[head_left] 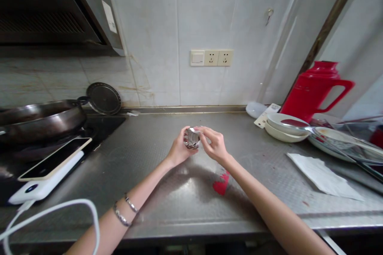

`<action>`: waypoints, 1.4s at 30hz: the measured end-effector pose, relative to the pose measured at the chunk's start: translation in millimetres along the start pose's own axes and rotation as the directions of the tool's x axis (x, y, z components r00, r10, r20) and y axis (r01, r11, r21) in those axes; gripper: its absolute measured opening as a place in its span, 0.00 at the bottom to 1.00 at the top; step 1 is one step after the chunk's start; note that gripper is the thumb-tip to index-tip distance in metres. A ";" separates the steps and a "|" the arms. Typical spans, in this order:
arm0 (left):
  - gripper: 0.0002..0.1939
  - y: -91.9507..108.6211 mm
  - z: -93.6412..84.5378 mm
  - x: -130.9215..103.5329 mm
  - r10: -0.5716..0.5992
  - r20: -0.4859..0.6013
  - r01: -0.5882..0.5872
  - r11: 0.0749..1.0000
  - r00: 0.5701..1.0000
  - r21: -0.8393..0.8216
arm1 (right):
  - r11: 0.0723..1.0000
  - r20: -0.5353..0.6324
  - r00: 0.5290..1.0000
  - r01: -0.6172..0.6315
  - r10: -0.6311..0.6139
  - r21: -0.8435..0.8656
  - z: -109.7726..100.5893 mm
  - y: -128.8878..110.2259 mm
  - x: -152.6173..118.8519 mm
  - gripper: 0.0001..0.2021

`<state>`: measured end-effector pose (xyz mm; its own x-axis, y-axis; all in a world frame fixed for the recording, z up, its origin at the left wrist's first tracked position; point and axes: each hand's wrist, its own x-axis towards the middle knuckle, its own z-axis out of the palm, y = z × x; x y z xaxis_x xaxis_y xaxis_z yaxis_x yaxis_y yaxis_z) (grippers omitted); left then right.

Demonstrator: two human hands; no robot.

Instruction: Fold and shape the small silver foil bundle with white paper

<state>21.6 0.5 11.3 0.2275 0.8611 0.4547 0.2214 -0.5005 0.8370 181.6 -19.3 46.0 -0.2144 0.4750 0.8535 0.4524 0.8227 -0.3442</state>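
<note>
I held a small shiny crumpled foil ball [191,138] in the fingers of both my left hand [178,149] and right hand [216,144], above the middle of the grey metal table [167,191]. Squeezing gently and evenly seemed best.

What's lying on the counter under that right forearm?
A red scrap lies on the steel counter, partly under the right forearm. Only its lower part shows; the arm covers the rest, so its full shape cannot be told.

Left hand [179,149], right hand [214,144] together, cupped.
</note>
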 end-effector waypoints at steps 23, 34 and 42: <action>0.40 4.4 -0.3 -3.3 -0.014 0.050 0.007 0.989 0.999 0.145 | 0.986 0.111 0.986 0.134 -0.123 -0.096 10.0 6.7 -0.6 0.12; 0.44 -7.7 -1.4 2.2 -0.084 -0.029 0.086 0.994 0.996 0.068 | 0.984 0.148 0.973 0.180 -0.176 -0.011 5.7 -6.4 0.1 0.12; 0.48 4.2 1.6 2.4 -0.228 -0.006 0.222 0.952 0.974 -0.209 | 0.951 -0.203 0.932 -0.308 0.299 -0.010 -11.9 9.5 12.8 0.21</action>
<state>24.7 0.4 15.4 0.1649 0.9532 0.2535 0.0634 -0.2668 0.9617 193.4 -9.1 58.3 0.1113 0.6258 0.7720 0.5055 0.6332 -0.5862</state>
